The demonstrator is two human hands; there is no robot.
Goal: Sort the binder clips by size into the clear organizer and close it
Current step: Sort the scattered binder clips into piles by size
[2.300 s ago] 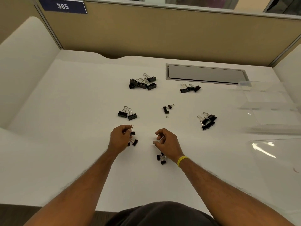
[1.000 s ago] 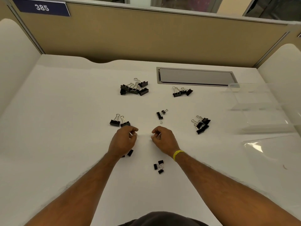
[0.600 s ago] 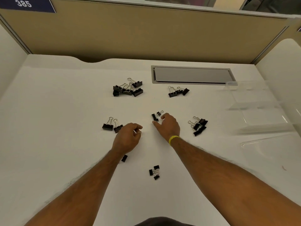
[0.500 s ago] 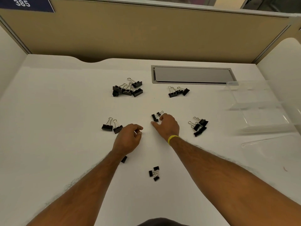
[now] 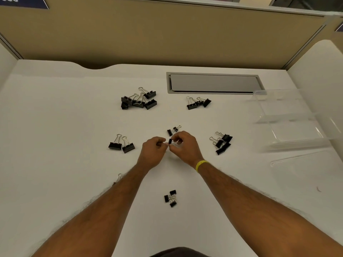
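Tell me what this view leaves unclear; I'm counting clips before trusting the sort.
Head view:
- small clip: mostly covered by the fingers of the left hand and right hand; size unclear.
- stray clip: only a wire handle shows; the left forearm hides the rest.
- clear organizer: transparent against the white desk; dividers hard to trace.
- blue sign: number cut off by the top edge.

We note bare desk (image 5: 55, 127) at left and front right, open to a hand. Clips ring the centre with gaps between: far pile (image 5: 138, 101), left pair (image 5: 121, 145), right pile (image 5: 221, 143), near pile (image 5: 170, 198). Organizer (image 5: 289, 115) blocks the right edge; partition (image 5: 167, 34) closes the back.
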